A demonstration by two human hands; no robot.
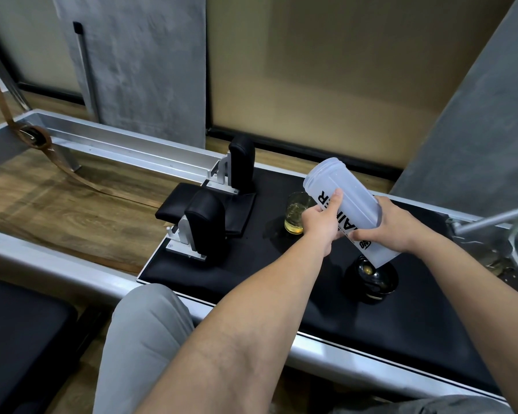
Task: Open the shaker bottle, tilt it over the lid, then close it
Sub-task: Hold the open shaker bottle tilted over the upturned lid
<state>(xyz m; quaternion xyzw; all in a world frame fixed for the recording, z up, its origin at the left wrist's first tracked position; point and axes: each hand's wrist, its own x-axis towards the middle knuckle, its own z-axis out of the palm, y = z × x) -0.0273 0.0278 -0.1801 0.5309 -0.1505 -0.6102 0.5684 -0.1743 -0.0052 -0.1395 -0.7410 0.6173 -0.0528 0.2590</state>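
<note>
Both hands' grip tilts shaker bottle [346, 204] over lid [371, 277].

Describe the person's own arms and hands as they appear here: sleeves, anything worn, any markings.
Both forearms are bare to the bottom edge of the picture, with no sleeves or cuffs in sight. The left hand and right hand wear no gloves, and no watch, bracelet or ring shows on the visible sides. No tattoos or markings can be seen. Fine hair shows on the forearms. Grey trousers cover the knee below.

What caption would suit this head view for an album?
Both hands tip the open shaker bottle mouth-down over its black lid, beside a glass.
</note>
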